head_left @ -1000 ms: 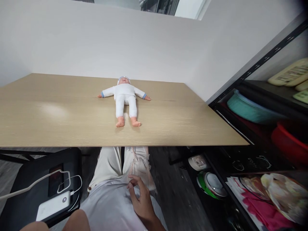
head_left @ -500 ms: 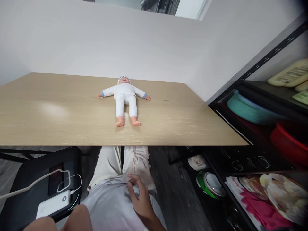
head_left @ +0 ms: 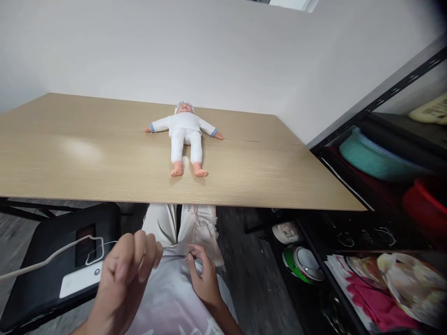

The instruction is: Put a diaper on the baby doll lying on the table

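A baby doll (head_left: 186, 137) in white clothes and a cap lies on its back on the light wooden table (head_left: 104, 163), arms spread, bare feet toward me. Both hands are below the table's front edge, far from the doll. My left hand (head_left: 124, 274) is raised over my lap with the fingers curled and nothing in it. My right hand (head_left: 204, 279) rests on my light shirt, fingertips pinching the fabric near my thighs.
A black chair (head_left: 42, 265) at the lower left carries a white power bank (head_left: 78, 284) with a white cable. On the right, a black shelf rack (head_left: 377, 153) holds a teal basin, a red basin, a green-lidded cooker and colourful packages.
My left hand has risen from the bottom edge into view over my lap. The view has tilted slightly, shifting the doll upward. My right hand stays on the shirt.
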A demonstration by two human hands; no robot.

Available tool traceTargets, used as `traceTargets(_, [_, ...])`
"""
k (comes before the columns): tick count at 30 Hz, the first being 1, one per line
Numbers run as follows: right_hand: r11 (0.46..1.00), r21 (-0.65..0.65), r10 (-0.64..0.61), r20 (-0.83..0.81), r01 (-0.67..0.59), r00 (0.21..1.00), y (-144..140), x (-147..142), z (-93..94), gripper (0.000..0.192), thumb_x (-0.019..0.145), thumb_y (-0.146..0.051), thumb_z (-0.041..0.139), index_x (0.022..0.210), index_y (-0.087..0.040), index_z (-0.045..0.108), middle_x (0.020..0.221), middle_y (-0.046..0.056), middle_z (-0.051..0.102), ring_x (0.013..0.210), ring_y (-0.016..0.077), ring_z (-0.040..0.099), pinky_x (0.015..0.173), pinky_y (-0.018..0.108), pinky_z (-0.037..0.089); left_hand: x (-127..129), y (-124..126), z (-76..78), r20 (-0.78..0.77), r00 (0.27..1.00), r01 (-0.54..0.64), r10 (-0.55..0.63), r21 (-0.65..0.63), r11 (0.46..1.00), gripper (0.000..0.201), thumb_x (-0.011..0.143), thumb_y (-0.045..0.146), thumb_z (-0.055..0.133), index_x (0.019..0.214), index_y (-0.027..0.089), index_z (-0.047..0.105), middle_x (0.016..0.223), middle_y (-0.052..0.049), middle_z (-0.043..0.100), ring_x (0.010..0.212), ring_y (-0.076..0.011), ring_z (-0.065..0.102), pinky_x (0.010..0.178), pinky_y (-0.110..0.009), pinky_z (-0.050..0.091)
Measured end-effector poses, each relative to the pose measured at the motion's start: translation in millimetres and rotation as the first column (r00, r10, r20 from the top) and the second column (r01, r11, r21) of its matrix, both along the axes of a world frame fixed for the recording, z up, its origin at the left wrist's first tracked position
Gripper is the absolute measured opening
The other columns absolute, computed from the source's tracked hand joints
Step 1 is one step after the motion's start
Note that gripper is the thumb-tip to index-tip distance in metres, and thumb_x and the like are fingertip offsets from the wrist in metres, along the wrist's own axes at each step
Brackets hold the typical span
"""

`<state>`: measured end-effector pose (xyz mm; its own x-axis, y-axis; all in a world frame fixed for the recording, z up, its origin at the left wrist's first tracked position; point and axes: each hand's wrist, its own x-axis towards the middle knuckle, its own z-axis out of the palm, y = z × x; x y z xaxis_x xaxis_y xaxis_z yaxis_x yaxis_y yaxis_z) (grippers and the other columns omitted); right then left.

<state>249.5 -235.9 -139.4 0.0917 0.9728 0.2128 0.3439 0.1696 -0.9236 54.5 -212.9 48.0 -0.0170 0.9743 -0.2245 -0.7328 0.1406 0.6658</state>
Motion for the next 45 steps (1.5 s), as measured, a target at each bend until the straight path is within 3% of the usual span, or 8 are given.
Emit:
traceTargets(6, [1.0, 0.001, -0.017, 0.021, 0.017, 1.0, -2, 3, 36.8, 0.024, 0.113, -0.031, 0.058, 0.13, -0.022, 0.072, 0.096, 0.003, 0.082, 0.088, 0.0187, 0.08, 0.086, 0.03, 0.064, 4, 7, -69.6, -0.027, 0.999, -0.044, 0.038, -0.281, 0.959, 0.067, 0.067, 0.056, 0.109, 0.076, 0.02, 0.053, 0.074, 0.008, 0.041, 0.062, -0.0082, 0.037, 0.065, -0.027, 0.047])
traceTargets(10, [0.991, 0.134, 0.008, 0.07, -0.017, 0.998, 3, -1, 76.7, 0.025, 0.109, -0.021, 0.061, 0.132, -0.025, 0.072, 0.099, 0.003, 0.081, 0.091, 0.0193, 0.08, 0.09, 0.033, 0.066, 3, 2, -89.0, -0.005, 0.997, -0.078, 0.081, -0.349, 0.934, 0.054, 0.07, 0.049, 0.109, 0.089, 0.019, 0.067, 0.081, 0.007, 0.049, 0.063, -0.0064, 0.038, 0.064, -0.025, 0.049])
traceTargets(15, [0.941, 0.336, -0.003, 0.133, -0.043, 0.991, 15, -19, 119.5, 0.022, 0.106, -0.016, 0.07, 0.124, -0.028, 0.072, 0.099, 0.002, 0.081, 0.09, 0.02, 0.079, 0.087, 0.037, 0.066, 12, -3, -74.9, -0.033, 0.998, -0.059, 0.052, -0.27, 0.961, 0.048, 0.075, 0.048, 0.107, 0.081, 0.019, 0.069, 0.076, 0.006, 0.047, 0.066, -0.0087, 0.042, 0.069, -0.024, 0.052])
traceTargets(19, [0.888, 0.459, -0.052, 0.128, -0.013, 0.99, 23, -36, 135.6, 0.018, 0.105, -0.016, 0.072, 0.116, -0.03, 0.074, 0.096, 0.001, 0.083, 0.09, 0.0206, 0.08, 0.09, 0.041, 0.067, 21, -6, -58.7, -0.022, 0.999, -0.048, 0.044, -0.266, 0.963, 0.052, 0.071, 0.049, 0.108, 0.075, 0.019, 0.067, 0.08, 0.004, 0.054, 0.071, -0.0097, 0.048, 0.074, -0.023, 0.055])
traceTargets(25, [0.807, 0.59, -0.125, 0.156, 0.009, 0.98, 23, -42, 137.2, 0.03, 0.103, -0.014, 0.078, 0.125, -0.035, 0.074, 0.096, -0.003, 0.085, 0.084, 0.0179, 0.082, 0.094, 0.041, 0.068, 28, -10, -45.1, -0.028, 1.0, -0.001, -0.007, -0.267, 0.964, 0.057, 0.062, 0.052, 0.111, 0.069, 0.018, 0.065, 0.081, 0.002, 0.058, 0.074, -0.011, 0.052, 0.072, -0.022, 0.054])
traceTargets(33, [0.748, 0.661, -0.19, 0.115, 0.068, 0.975, 18, -43, 137.5, 0.029, 0.1, -0.008, 0.081, 0.12, -0.029, 0.079, 0.095, -0.002, 0.085, 0.084, 0.0138, 0.081, 0.098, 0.035, 0.065, 30, -15, -45.5, -0.079, 0.996, 0.021, -0.031, -0.121, 0.992, 0.056, 0.075, 0.053, 0.105, 0.069, 0.017, 0.062, 0.082, 0.003, 0.055, 0.074, -0.0101, 0.053, 0.07, -0.022, 0.052])
traceTargets(39, [0.747, 0.654, -0.252, 0.111, 0.12, 0.961, 23, -43, 142.2, 0.022, 0.103, -0.01, 0.079, 0.115, -0.027, 0.08, 0.094, -0.003, 0.086, 0.083, 0.014, 0.08, 0.094, 0.035, 0.063, 30, -16, -50.3, -0.079, 0.997, -0.02, 0.005, -0.184, 0.983, 0.056, 0.072, 0.053, 0.106, 0.073, 0.017, 0.064, 0.086, 0.001, 0.059, 0.079, -0.0108, 0.055, 0.077, -0.023, 0.054])
traceTargets(45, [0.734, 0.667, -0.27, 0.115, 0.127, 0.956, 23, -44, 140.0, 0.017, 0.104, -0.011, 0.078, 0.111, -0.026, 0.079, 0.089, -0.004, 0.084, 0.078, 0.0119, 0.079, 0.092, 0.033, 0.063, 30, -15, -51.9, -0.054, 0.999, -0.012, -0.001, -0.226, 0.974, 0.059, 0.072, 0.055, 0.106, 0.071, 0.017, 0.06, 0.082, 0.003, 0.053, 0.073, -0.0091, 0.049, 0.074, -0.021, 0.055])
